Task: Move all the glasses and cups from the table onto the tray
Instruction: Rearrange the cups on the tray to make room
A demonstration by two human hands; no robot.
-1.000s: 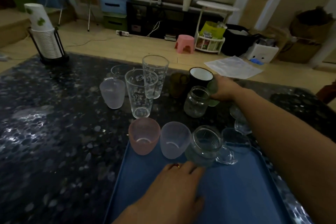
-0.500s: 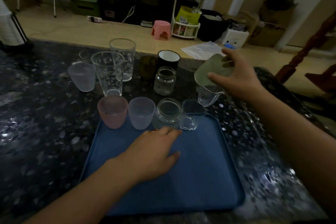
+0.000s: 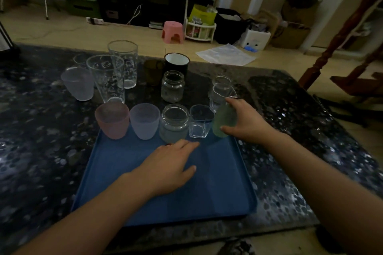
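Frosted green plastic cup (image 3: 224, 120) sits at the right end of the row along the flat blue tray (image 3: 116, 192)'s far edge, likely to keep space free. The right hand (image 3: 247, 123) reaches forward, its fingers (image 3: 232, 102) wrapped around it. The left hand (image 3: 169, 168) lies flat, fingers loosely spread, holding nothing, seemingly steadying the tray on the speckled dark bench (image 3: 41, 151).

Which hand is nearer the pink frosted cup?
Left. The left hand lies flat on the tray just right of and below the pink frosted cup; the right hand grips the green cup at the row's far end.
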